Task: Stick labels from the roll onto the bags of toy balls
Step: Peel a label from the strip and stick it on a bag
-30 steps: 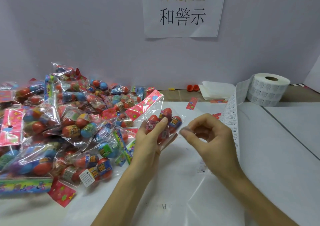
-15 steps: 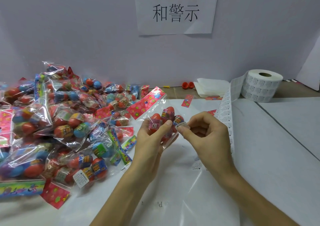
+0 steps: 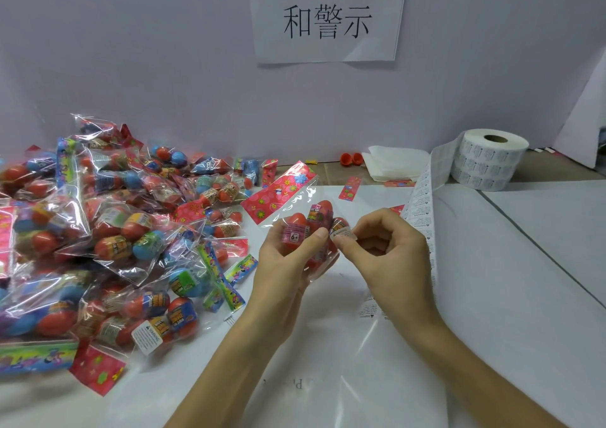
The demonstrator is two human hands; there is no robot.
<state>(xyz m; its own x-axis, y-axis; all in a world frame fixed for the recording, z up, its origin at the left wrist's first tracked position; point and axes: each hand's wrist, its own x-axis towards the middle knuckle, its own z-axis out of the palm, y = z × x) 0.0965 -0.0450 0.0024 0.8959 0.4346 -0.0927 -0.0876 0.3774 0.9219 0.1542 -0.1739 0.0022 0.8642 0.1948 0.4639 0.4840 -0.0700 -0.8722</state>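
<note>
My left hand (image 3: 288, 263) grips a clear bag of red toy balls (image 3: 306, 221) with a pink flowered header, held above the white table. My right hand (image 3: 387, 253) pinches a small white warning label (image 3: 342, 232) between thumb and forefinger and holds it against the bag's right side. The white label roll (image 3: 488, 162) stands at the back right. Its loose strip (image 3: 423, 208) runs down toward me behind my right hand.
A big heap of bagged balls (image 3: 108, 240) covers the left of the table; one bag near the front carries a white label (image 3: 147, 335). Folded white paper (image 3: 396, 162) and two orange caps (image 3: 351, 158) lie by the wall. Clear film (image 3: 354, 345) lies under my wrists.
My right hand has come left from beside the strip to the bag, bringing the label onto its right side. My left hand has kept hold of the bag.
</note>
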